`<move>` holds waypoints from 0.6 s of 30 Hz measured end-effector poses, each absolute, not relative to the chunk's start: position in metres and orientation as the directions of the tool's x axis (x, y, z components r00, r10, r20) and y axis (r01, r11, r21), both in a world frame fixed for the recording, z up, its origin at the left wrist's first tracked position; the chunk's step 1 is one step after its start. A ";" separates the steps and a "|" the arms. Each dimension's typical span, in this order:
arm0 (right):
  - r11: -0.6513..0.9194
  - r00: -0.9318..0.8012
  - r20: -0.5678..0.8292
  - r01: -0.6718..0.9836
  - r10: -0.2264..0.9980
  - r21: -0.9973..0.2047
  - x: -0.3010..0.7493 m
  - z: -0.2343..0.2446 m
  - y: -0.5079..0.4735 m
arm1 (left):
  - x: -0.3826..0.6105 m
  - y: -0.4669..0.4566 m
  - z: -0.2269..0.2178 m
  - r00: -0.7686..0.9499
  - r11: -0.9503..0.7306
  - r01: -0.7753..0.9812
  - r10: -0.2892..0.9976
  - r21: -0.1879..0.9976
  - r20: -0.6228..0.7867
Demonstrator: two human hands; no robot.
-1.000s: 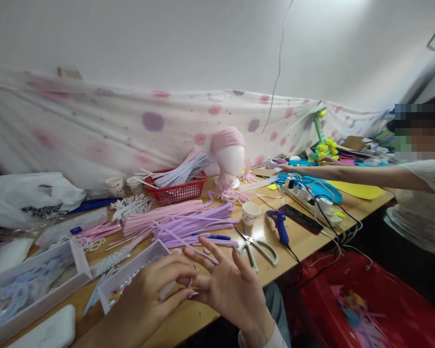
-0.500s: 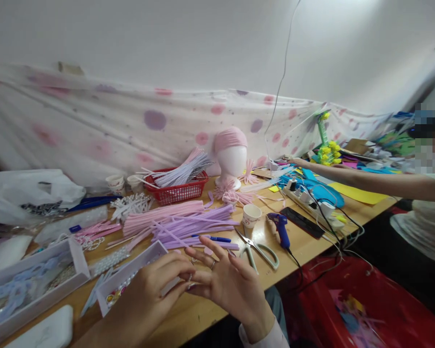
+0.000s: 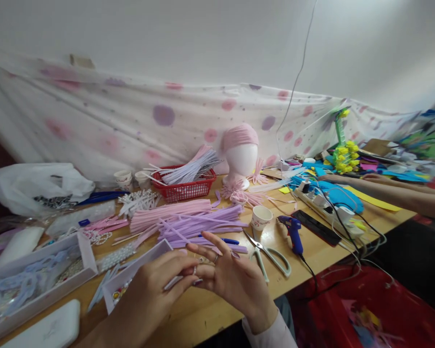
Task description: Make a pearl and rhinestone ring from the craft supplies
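Observation:
My left hand [image 3: 159,282] reaches in from the lower left, thumb and fingers pinched together at the fingertips of my right hand [image 3: 235,285]. A tiny pale loop or bead shows at the pinch, too small to name. My right hand is turned partly palm up with its fingers spread, and a thin ring [image 3: 215,258] circles one finger. Just beyond the hands lie purple pipe cleaners [image 3: 203,222] and a blue pen [image 3: 230,241]. To the right are scissors [image 3: 270,256] with pale handles. My left forearm partly covers a white box [image 3: 112,292] of beads.
Behind stand a red basket [image 3: 188,188] of pipe cleaners, a foam head [image 3: 241,157] in a pink cap, and a paper cup [image 3: 261,218]. A blue glue gun [image 3: 293,234], phone [image 3: 317,227] and corded power strip [image 3: 328,210] lie right. Another person's arm [image 3: 384,188] reaches in.
The view has swung slightly left, so the table things sit further right. My hands keep the same pinch. The other person's arm is lower, with a second forearm alongside it.

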State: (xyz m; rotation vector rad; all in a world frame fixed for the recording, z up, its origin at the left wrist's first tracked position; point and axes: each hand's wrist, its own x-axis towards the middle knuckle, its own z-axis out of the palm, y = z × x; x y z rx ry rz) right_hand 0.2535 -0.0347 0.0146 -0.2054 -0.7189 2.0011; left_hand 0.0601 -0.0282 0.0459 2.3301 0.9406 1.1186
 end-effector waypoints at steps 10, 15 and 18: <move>-0.143 -0.293 0.177 -0.805 0.940 -0.576 0.250 0.015 -0.046 | 0.059 -0.025 0.040 0.354 -0.652 0.430 0.758 0.624 0.548; -0.088 -0.232 0.242 -0.868 0.942 -0.490 0.244 0.019 -0.053 | 0.063 -0.028 0.041 0.411 -0.612 0.382 0.784 0.693 0.466; -0.081 -0.231 0.276 -0.881 0.933 -0.465 0.240 0.021 -0.056 | 0.068 -0.032 0.042 0.440 -0.555 0.348 0.808 0.756 0.391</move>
